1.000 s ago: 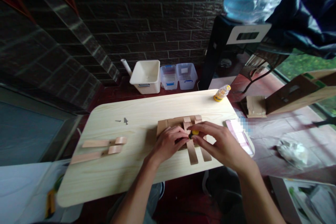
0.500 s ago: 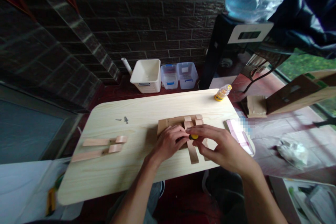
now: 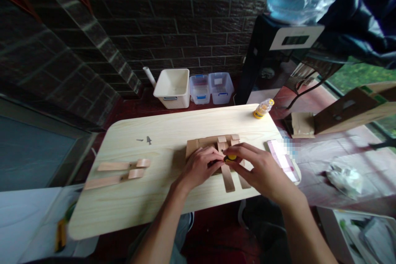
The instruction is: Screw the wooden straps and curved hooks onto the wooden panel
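My right hand [image 3: 256,167] pinches a small yellow-and-black object [image 3: 230,158], perhaps a short tool handle, between thumb and fingers. My left hand [image 3: 201,168] has its fingers closed in a pinch right beside that object's tip; what they grip is hidden. Both hands are over a brown cardboard piece [image 3: 193,146] on the table. Across the cardboard lie two tan leather-like strips, one strip [image 3: 228,180] reaching past its near edge. At the left rest two more tan strips [image 3: 113,166] with ends curled into loops.
On the pale wooden table [image 3: 167,200] are small dark metal-looking bits [image 3: 149,140], a clear bottle with yellow parts [image 3: 262,109] and a pink-edged flat device [image 3: 280,159]. Beyond stand a cream bin [image 3: 172,89], two clear plastic boxes [image 3: 220,88] and a water dispenser [image 3: 260,62].
My right hand has shifted its fingers around the yellow-and-black object, showing more of it. My left hand has stayed almost in place.
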Motion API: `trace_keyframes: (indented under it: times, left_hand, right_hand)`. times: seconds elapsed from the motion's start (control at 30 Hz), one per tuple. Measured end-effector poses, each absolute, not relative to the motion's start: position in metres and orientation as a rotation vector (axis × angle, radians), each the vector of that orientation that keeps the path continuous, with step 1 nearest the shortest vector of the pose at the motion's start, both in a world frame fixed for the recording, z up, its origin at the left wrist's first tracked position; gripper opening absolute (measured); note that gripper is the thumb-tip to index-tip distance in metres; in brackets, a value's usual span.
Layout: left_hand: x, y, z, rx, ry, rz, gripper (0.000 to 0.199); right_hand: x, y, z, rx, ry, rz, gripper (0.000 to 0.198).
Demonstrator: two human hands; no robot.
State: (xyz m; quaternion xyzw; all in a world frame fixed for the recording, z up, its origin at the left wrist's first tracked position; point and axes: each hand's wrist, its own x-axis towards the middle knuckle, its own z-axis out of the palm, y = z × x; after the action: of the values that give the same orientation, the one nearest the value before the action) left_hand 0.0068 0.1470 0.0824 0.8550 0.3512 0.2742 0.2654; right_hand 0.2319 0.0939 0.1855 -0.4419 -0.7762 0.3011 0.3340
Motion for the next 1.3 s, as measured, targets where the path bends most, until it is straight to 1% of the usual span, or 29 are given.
trace_keyframes:
  times: [0.23,0.57,0.67,0.87,1.0,1.17,1.3]
  left_hand:
    - [0.006,0.147,0.084,2.309,0.942,0.737,0.011]
    - [0.005,0.147,0.081,2.342,0.948,0.739,0.033]
    - [0.005,0.147,0.081,2.349,0.949,0.741,0.036]
    - [0.006,0.148,0.083,2.339,0.939,0.751,0.043]
    - [0.006,0.148,0.083,2.326,0.932,0.745,0.045]
    - [0.007,0.147,0.084,2.292,0.905,0.753,0.045]
    - [0.006,0.148,0.085,2.287,0.903,0.747,0.038]
  right_hand:
    - [0.227,0.095,0.175,-1.155,-2.056,0.67,0.022]
    - [0.226,0.087,0.194,-1.115,-1.991,0.863,0.03]
    - [0.227,0.089,0.193,-1.082,-1.967,0.914,0.027]
    - [0.229,0.095,0.188,-1.039,-1.923,0.918,0.018]
    - [0.228,0.097,0.185,-1.053,-1.906,0.916,0.018]
    - [0.227,0.097,0.18,-1.166,-1.838,0.932,0.023]
    - [0.228,0.094,0.18,-1.2,-1.794,1.002,0.025]
